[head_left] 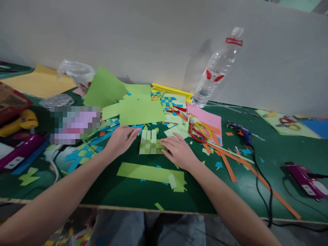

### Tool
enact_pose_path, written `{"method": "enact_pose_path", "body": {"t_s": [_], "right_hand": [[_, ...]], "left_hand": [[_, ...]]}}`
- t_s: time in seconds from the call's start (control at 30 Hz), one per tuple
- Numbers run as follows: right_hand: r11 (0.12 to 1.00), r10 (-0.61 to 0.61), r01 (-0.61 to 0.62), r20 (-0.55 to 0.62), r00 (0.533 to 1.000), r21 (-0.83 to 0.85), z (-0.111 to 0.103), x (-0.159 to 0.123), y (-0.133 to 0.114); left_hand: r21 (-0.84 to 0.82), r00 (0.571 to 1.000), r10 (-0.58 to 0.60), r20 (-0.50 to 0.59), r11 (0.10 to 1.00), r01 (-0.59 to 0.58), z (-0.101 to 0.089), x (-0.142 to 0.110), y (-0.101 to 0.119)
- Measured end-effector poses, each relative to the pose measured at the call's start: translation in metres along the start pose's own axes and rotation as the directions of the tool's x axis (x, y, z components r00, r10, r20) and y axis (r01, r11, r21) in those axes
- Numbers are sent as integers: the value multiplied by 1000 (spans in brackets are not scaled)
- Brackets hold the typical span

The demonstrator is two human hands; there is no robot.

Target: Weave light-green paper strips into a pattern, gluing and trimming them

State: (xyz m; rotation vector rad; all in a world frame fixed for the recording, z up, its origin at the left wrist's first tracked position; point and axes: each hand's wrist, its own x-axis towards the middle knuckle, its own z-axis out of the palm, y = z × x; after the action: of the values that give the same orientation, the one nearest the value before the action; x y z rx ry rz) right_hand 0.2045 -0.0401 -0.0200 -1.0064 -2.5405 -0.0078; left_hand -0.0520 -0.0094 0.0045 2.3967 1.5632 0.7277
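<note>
Woven paper mat (150, 147): small, checkered in pale and deeper green; upright strips reach past the weave on its far side, level strips run out at its right end.
Mat's place: flat on the green table (107, 191), between the two hands.
Right hand (179, 150): fingers spread and slightly bent, fingertips on the level strips' right ends, not closed around them.
Left hand (123, 138): loosely curled, thumb and forefinger close together just beside the mat's far left corner; whether they pinch anything is unclear.
Wide green strip (148, 172): on the near side of both hands.
Scissors (200, 130): beyond the right hand, to its right.
</note>
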Motion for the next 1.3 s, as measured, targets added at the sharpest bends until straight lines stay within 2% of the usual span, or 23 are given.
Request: {"method": "enact_pose_path", "body": {"t_s": [0.1,0.23,0.47,0.53,0.6,0.73,0.83,0.93,1.03,1.3], "right_hand": [[1000,1,-1,-8,1000,-1,0,0,0],[1000,0,0,-14,1000,4,-1,0,0],[1000,11,-11,-4,1000,6,-1,0,0],[1000,15,-15,-2,1000,8,-1,0,-1],[1000,13,-13,3,1000,16,0,0,-1],[999,-13,13,11,1000,37,1,0,-1],[998,-47,47,-1,999,51,3,-1,0],[996,-69,70,-11,998,53,4,-1,1],[996,-75,76,-8,997,41,6,-1,1],[996,-81,80,11,997,39,6,-1,1]], "left_hand": [[3,998,-59,8,998,59,1,0,-2],[74,997,-76,-19,994,77,5,0,-7],[294,995,91,-43,953,-75,15,1,-19],[277,990,137,-23,953,-125,18,1,-18],[226,979,191,67,953,-202,22,-1,-15],[111,909,316,270,928,-355,30,-5,-7],[51,859,372,351,909,-414,33,-7,-5],[22,828,406,386,894,-448,33,-9,-5],[22,816,418,399,886,-464,32,-9,-4],[52,841,406,358,891,-452,35,-8,0]]}}
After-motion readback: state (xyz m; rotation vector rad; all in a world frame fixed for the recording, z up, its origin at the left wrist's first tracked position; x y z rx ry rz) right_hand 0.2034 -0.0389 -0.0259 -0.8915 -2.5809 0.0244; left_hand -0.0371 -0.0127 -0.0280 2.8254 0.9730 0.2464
